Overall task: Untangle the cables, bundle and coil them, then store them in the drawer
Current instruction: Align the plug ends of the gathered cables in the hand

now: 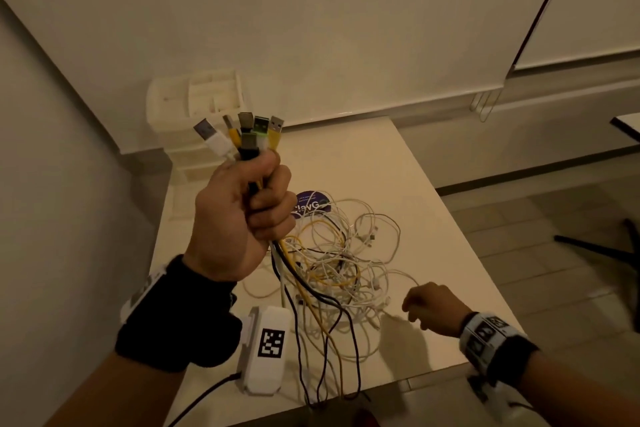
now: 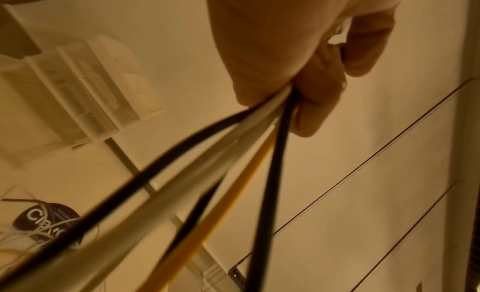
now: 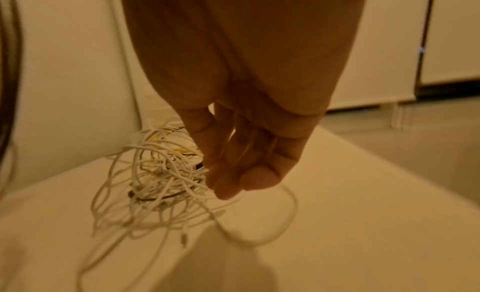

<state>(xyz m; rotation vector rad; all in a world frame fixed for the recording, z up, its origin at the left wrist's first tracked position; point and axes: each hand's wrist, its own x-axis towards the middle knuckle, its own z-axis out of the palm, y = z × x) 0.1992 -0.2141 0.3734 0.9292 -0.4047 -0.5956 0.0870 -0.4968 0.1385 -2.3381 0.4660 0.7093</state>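
My left hand (image 1: 242,218) has fisted the plugs (image 1: 242,135) together, but the cables (image 1: 339,270) below stay knotted, my right hand (image 1: 429,305) slack and empty beside them.

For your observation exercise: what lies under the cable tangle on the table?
Under the tangle, a dark round sticker with white lettering shows at its far edge, on the table. Cables cross the lettering, and anything beneath the tangle's middle is hidden.

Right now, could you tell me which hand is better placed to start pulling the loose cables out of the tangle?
The right hand, probably. It hangs open and holds nothing, just beside the tangle on the table. The left hand is raised, gripping the plug ends.
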